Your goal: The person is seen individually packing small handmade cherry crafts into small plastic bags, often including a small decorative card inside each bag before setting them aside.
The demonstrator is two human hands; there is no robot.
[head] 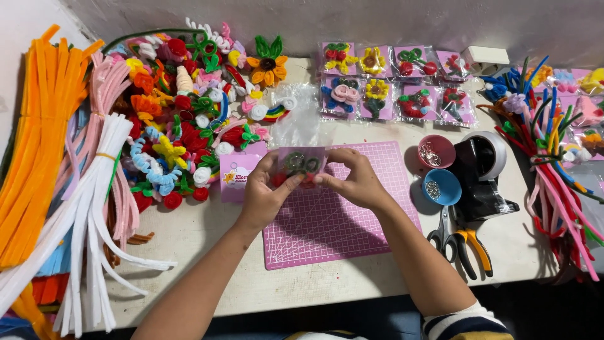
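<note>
Lying at the far left of the pink cutting mat (343, 220), long bundles of orange pipe cleaners (38, 126), pale pink ones (104, 94) and white ones (88, 208) ran down the table (207, 277). Between those bundles and the mat sat a heap of finished pipe-cleaner flowers and charms (182, 113), with a sunflower (267, 66) at its upper right edge and a small rainbow piece (277, 113) just below that. A pink printed card (238, 177) lay touching the mat's left edge.

Over the mat's upper part, the left hand (264, 195) and the right hand (355, 179) were drawn close together, fingertips of both pinched on a small clear packet with a pink backing card (302, 164). A green and red pipe-cleaner charm showed inside the packet. The packet was held just above the mat, near its top edge, with crinkled clear plastic bags (302, 119) lying on the table right behind it.

Beyond the mat's top right corner, two rows of packed charms in clear sleeves (393, 79) lay flat. Just right of the mat stood a dark pink bowl (436, 151) and a blue bowl (441, 187), each holding small metal rings. Beside them sat a black and white tape dispenser (481, 167), and below it scissors (443, 233) and orange-handled pliers (472, 249). Farthest right of the mat, a loose tangle of red, pink, green and blue pipe cleaners (553, 176) spread toward the table's edge.
</note>
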